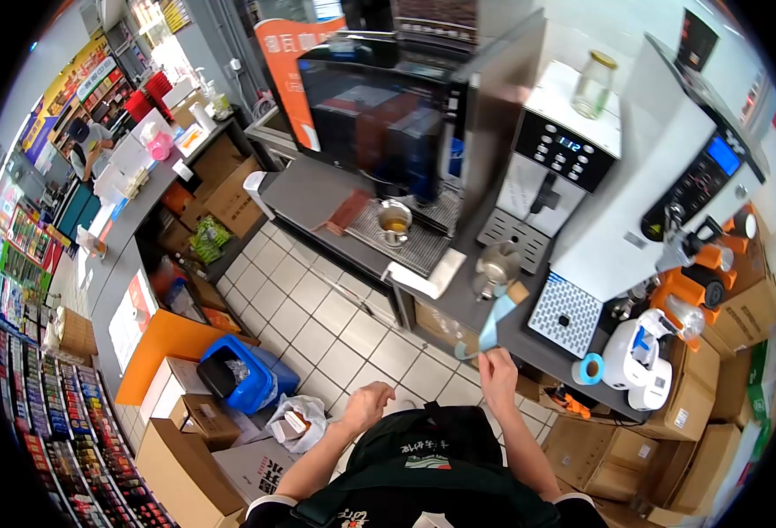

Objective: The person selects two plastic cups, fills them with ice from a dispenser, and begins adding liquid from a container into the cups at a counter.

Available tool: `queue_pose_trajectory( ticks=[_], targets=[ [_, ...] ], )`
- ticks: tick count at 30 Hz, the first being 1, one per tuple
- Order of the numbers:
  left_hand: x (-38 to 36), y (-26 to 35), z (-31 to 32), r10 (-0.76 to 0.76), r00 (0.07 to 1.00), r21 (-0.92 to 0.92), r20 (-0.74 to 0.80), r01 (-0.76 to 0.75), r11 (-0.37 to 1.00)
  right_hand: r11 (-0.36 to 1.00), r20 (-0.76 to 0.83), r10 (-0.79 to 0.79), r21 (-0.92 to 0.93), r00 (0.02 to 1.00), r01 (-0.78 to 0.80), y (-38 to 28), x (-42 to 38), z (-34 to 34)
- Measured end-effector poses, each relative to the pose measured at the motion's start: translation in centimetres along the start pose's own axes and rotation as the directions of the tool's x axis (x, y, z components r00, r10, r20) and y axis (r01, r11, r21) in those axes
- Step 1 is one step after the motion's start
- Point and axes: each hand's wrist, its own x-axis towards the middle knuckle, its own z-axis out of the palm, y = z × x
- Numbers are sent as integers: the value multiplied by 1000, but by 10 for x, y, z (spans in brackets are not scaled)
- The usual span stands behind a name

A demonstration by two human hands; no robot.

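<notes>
Pinching the lower end of a pale blue strip [488, 329], the right hand [497, 380] has its thumb and fingertips pressed together at the front edge of a dark gray counter [516, 336]. The strip slants up over that edge to a small tan piece beside a metal pitcher [497, 266]. The left hand [369, 406] hangs over the floor in front of the dark apron [423, 433], fingers loosely curled; whether they meet cannot be told.

Behind the pitcher stands a coffee machine [557, 163] with a lit display, a lidded glass jar [595, 86] on its top. To its right are a taller white machine [639, 189] with a blue screen, a perforated drip tray [566, 312], a light blue tape roll [588, 369] and a white label printer [639, 363]. Leftward, a steel cup [395, 222] of amber liquid sits on a metal grate [416, 251] beside a reddish-brown cloth [347, 212].

Below spreads the white tiled floor [318, 319], with a blue bin [252, 374] and a plastic bag [298, 421]. Beyond are packed store shelves [62, 414] and another person [89, 145].
</notes>
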Motion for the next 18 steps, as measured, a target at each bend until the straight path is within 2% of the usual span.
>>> queue_pose_trajectory(
  ticks=[2, 3, 5, 6, 7, 8, 9, 10, 11, 12, 13, 14, 15, 16, 17, 18],
  targets=[
    [1, -9, -31, -30, 999, -16, -21, 30, 999, 976, 7, 100, 195, 995, -100, -29, 19, 17],
    [4, -8, -46, -52, 998, -34, -36, 51, 998, 976, 7, 99, 194, 995, -98, -35, 24, 26],
    [16, -11, -66, -13, 998, 30, -66, 15, 999, 969, 123, 62, 230, 990, -90, -43, 34, 42],
    [26, -13, -74, 1, 988, 44, -153, 5, 999, 995, 162, 12, 93, 987, -27, -47, 40, 47],
    [38, -14, -81, 18, 971, 61, -239, -3, 998, 995, 161, 10, 93, 987, -25, -54, 47, 56],
    [55, -10, -82, 123, 888, -58, -442, -165, 985, 975, 50, 13, 221, 999, -24, -62, 55, 68],
    [65, -16, -93, 128, 884, -52, -450, -169, 984, 937, -60, 29, 348, 998, -7, -78, 67, 80],
    [75, -24, -105, 195, 920, -2, -339, -208, 978, 860, -56, 183, 492, 982, -132, -95, 74, 86],
    [84, -32, -114, 251, 942, 42, -222, -248, 968, 859, -55, 171, 498, 984, -121, -94, 82, 94],
    [91, -41, -123, 117, 983, -48, -144, -125, 991, 907, 16, 46, 419, 999, -48, -86, 87, 99],
    [96, -46, -127, 103, 979, -45, -176, -112, 993, 937, 107, -81, 347, 991, 39, -77, 92, 105],
    [98, -46, -136, -43, 991, 38, -125, 48, 998, 930, 220, -179, 356, 959, 92, -60, 97, 120],
    [100, -49, -150, -199, 975, 125, -97, 210, 970, 897, 355, -84, 434, 931, -85, -78, 101, 125],
    [99, -73, -156, -270, 961, 145, -54, 275, 951, 841, 496, -12, 475, 868, -259, -101, 108, 127],
    [93, -100, -159, -291, 954, 93, -77, 298, 950, 780, 542, -64, 551, 838, -297, -109, 112, 140],
    [87, -139, -157, -345, 936, 192, -65, 351, 916, 826, 608, -111, 496, 786, -267, -101, 113, 162]
  ],
)
